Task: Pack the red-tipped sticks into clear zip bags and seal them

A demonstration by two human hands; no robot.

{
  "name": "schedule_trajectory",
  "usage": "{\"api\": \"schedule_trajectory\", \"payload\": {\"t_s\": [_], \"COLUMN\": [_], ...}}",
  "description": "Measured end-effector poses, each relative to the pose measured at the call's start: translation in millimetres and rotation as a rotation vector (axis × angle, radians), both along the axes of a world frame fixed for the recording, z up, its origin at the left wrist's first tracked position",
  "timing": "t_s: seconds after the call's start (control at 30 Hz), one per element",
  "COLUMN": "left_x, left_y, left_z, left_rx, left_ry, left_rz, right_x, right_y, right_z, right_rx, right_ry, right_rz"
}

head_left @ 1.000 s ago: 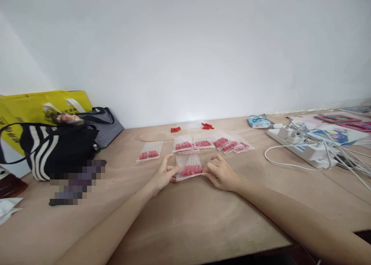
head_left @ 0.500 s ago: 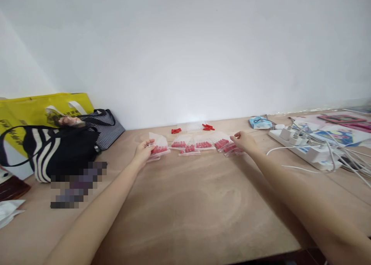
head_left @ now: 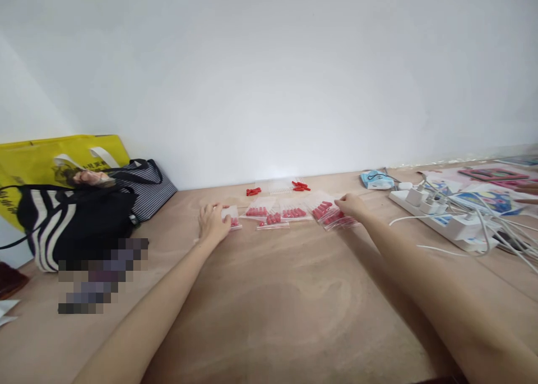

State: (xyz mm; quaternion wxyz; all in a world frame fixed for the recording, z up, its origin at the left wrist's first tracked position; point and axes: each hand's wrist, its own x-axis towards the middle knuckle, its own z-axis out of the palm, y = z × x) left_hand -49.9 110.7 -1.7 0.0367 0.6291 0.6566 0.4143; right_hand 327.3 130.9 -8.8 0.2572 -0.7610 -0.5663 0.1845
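My left hand [head_left: 213,225] rests over a small clear zip bag [head_left: 234,225] holding red pieces, its fingers apart and partly covering the bag on the table. My right hand [head_left: 352,206] has its fingertips closed at the edge of a group of overlapping zip bags [head_left: 324,210] with red capsule-like pieces inside. Between the hands lie more such bags: one at the left [head_left: 256,211], one nearer me [head_left: 273,221] and one at the right [head_left: 293,212]. Behind them are two small piles of loose red pieces, a left pile [head_left: 253,192] and a right pile [head_left: 301,186].
Clear pieces [head_left: 279,189] lie between the red piles, near the wall. On the left stand a black bag [head_left: 92,221], a striped bag [head_left: 147,185] and a yellow bag [head_left: 25,154]. At right are a blue packet [head_left: 377,179], a power strip [head_left: 441,221] with cables, and printed sheets [head_left: 490,200].
My left hand has lowered its bag to the table, and its fingers have spread over it. The right hand stays at the right-hand bags. The view has shifted slightly.
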Motion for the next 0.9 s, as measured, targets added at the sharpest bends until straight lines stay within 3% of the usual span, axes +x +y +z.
{"api": "schedule_trajectory", "payload": {"t_s": [0.13,0.27,0.33,0.47,0.6,0.7,0.8,0.9], "left_x": [28,44,49,54,54,52,50,50], "left_y": [-28,-53,-62,-74,-77,-75,-72,-70], "left_z": [-17.5,-27.5,-26.7,-22.5,-23.4,-26.4,-28.6,-29.2], "left_rx": [0.231,0.260,0.250,0.287,0.448,0.517,0.536,0.558], "left_ry": [0.315,0.380,0.389,0.434,0.509,0.540,0.543,0.549], "left_rz": [-0.285,-0.551,-0.629,-0.677,-0.707,-0.771,-0.818,-0.825], "right_x": [7,8,-3,-48,-99,-120,-120,-105], "right_y": [-19,-52,-68,-89,-91,-88,-86,-87], "right_z": [5.7,0.4,-5.2,-17.3,-28.1,-34.6,-39.3,-42.1], "right_rx": [0.111,0.292,0.329,0.267,0.156,0.062,0.046,0.180], "right_ry": [0.193,0.791,1.007,1.212,1.336,1.340,1.215,0.958], "right_rz": [0.051,0.259,0.355,0.472,0.563,0.608,0.617,0.694]}}
